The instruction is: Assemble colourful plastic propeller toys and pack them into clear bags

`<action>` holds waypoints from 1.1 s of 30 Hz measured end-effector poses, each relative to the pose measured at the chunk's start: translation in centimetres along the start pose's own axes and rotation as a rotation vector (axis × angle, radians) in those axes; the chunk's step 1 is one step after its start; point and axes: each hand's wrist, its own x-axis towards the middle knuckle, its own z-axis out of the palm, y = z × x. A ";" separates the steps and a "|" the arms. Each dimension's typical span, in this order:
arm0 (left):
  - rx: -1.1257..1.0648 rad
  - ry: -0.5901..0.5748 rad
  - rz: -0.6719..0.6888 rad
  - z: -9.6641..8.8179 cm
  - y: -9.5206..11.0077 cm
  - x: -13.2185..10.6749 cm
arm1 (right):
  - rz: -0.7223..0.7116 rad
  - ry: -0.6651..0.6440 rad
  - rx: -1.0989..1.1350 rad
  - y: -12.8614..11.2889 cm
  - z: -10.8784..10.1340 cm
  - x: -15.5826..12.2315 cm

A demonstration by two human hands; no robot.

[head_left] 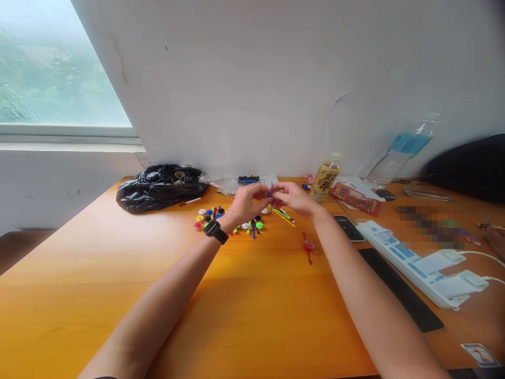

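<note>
My left hand [249, 202], with a dark watch on its wrist, meets my right hand [292, 197] above the back of the table. Between their fingertips is a small blue piece with a thin pointed shaft [271, 196]; both hands pinch it. Its exact kind is too small to tell. Below and left of the hands lie several small round pieces in red, white, black, blue and yellow, such as a red one [198, 226] and a green one [259, 225]. Yellow and green arrow-like sticks [284, 216] lie under my right hand. A red arrow-shaped piece [307, 247] rests alone nearer me.
A black plastic bag [158, 189] sits at the back left, a marker [190, 202] beside it. To the right stand a drink bottle [325, 178] and a large clear bottle [398, 155]. A phone [349, 229], a white power strip [410, 263] and a black strip [400, 289] lie there too.
</note>
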 end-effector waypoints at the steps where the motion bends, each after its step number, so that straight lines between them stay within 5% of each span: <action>1: -0.023 -0.024 -0.006 0.0 -0.1 0.0 | -0.003 -0.003 -0.021 0.1 0.0 -0.1; 12: -0.071 -0.100 -0.188 0.7 -0.9 -0.4 | 0.052 0.002 -0.364 2.2 -0.7 0.4; 15: -0.018 -0.114 -0.170 1.0 -0.7 -0.7 | 0.100 0.031 -0.553 3.0 -2.1 0.6; 19: 0.101 -0.287 -0.110 2.3 0.1 -1.6 | 0.256 0.010 -0.890 4.0 -3.1 0.7; 25: 0.433 -0.401 -0.044 3.0 0.1 -2.5 | 0.341 0.028 -1.038 2.7 -4.3 -0.2; 33: 0.567 -0.365 -0.005 1.6 -1.6 -2.2 | 0.879 -0.511 -0.904 0.6 -5.7 -2.9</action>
